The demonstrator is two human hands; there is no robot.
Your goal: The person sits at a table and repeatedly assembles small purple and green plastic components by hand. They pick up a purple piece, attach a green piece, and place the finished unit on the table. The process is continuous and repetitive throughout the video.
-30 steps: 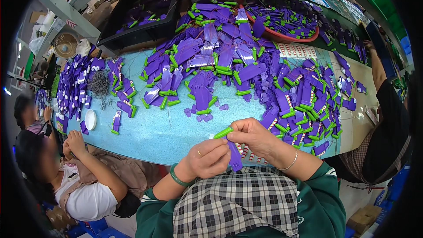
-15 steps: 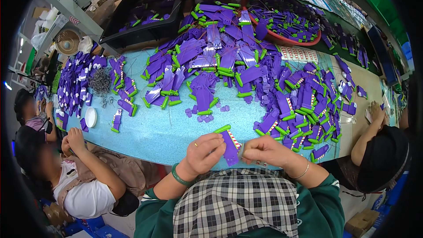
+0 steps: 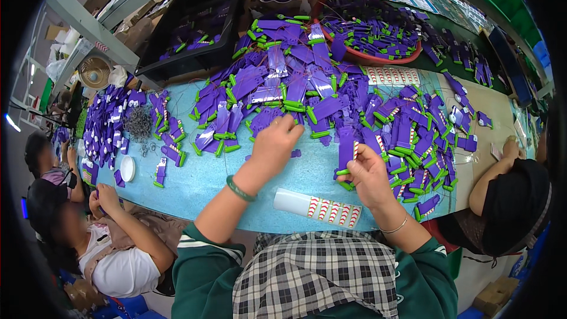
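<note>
My right hand (image 3: 372,178) pinches a flat purple piece (image 3: 346,150) with a green bar at its lower end and a red-and-white striped sticker along one edge. It is held upright beside the right-hand heap. My left hand (image 3: 274,146) reaches forward to the near edge of the middle pile of purple-and-green pieces (image 3: 302,85), fingers curled downward; what lies under its fingertips is hidden. In front of me, near the table edge, lies a sheet of striped stickers (image 3: 333,211), partly peeled to bare backing. Striped pieces (image 3: 413,136) are heaped to the right.
A black crate (image 3: 192,29) and a red basin (image 3: 384,53) of purple parts stand at the back. Left are a purple heap (image 3: 106,118), a grey wire tangle (image 3: 139,121) and a white bowl (image 3: 127,168). Co-workers sit on both sides; another sticker sheet (image 3: 393,76) lies behind.
My hands have moved apart and forward from the table edge. The left has let go of the striped piece and reached to the pile; the right now holds it upright. The near sticker sheet is now visible.
</note>
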